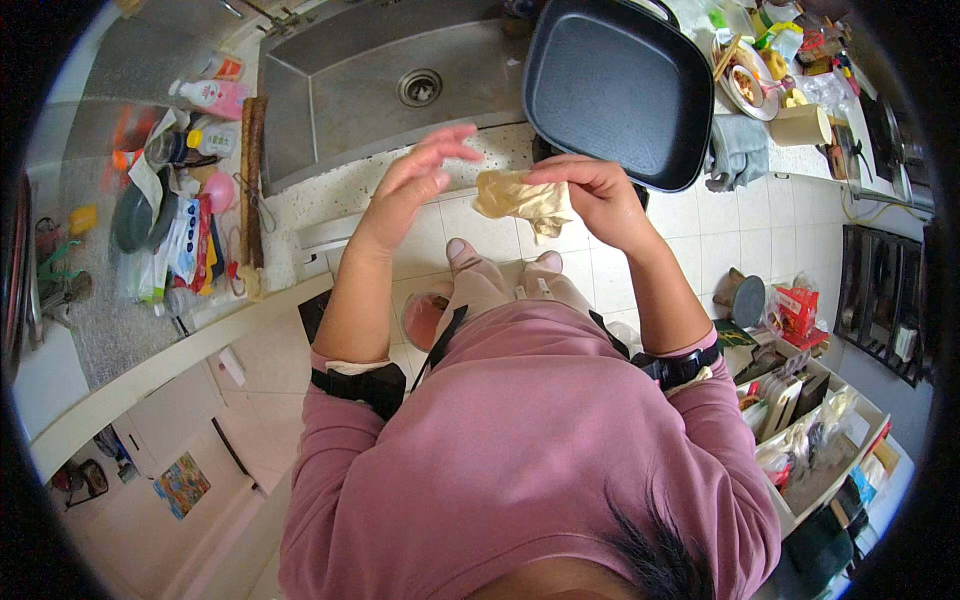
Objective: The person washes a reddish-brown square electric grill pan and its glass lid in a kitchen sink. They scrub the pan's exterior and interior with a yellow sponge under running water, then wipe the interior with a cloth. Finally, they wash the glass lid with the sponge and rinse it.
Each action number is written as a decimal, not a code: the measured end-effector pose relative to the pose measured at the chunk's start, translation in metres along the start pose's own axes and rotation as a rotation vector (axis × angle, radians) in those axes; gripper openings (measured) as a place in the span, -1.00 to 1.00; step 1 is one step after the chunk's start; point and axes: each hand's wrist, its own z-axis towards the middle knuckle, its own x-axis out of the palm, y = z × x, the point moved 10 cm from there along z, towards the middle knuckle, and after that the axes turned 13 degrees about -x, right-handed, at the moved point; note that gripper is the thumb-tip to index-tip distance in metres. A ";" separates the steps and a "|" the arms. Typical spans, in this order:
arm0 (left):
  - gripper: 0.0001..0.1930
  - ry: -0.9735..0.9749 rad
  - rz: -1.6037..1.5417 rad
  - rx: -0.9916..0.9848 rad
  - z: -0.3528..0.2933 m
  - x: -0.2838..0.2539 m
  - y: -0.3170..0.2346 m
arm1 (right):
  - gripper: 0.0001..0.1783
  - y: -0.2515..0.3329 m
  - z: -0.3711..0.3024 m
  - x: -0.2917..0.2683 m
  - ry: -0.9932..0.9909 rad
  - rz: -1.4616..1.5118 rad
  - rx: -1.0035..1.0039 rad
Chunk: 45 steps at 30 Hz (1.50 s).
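My right hand (600, 200) pinches a thin, crumpled, pale yellow piece that looks like a rubber glove (515, 203). It hangs over the floor in front of the counter edge, its fingers bunched up. My left hand (415, 185) is a little to the left of it, with fingers apart and nothing in them. Beyond both hands lies the steel sink (350, 110). A large dark square pan (620, 90) stands just past my right hand, at the sink's right side.
Bottles (212, 98), packets and a pink round thing crowd the left counter. At the right, a plate (745, 85) with food and a grey cloth (738, 150) lie on the counter. An open drawer (825, 455) stands low at the right. A reddish basin (427, 318) sits on the floor.
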 end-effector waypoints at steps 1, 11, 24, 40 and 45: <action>-0.56 -0.042 0.083 -0.003 0.002 0.004 -0.003 | -0.66 0.008 0.002 0.001 0.009 -0.115 -0.069; -0.73 -0.355 0.366 0.066 0.005 0.040 -0.001 | -0.75 -0.007 -0.003 -0.002 -0.048 -0.383 0.160; -0.74 -0.309 0.323 0.086 0.005 0.043 -0.012 | -0.87 -0.028 -0.010 -0.004 -0.274 0.202 0.214; -0.84 -0.437 0.391 0.071 -0.011 0.032 0.004 | -0.72 -0.042 -0.031 0.012 -0.295 0.331 0.366; -0.86 -0.219 -0.249 -0.290 -0.001 0.042 0.056 | -0.72 -0.043 -0.035 0.010 -0.336 0.355 0.293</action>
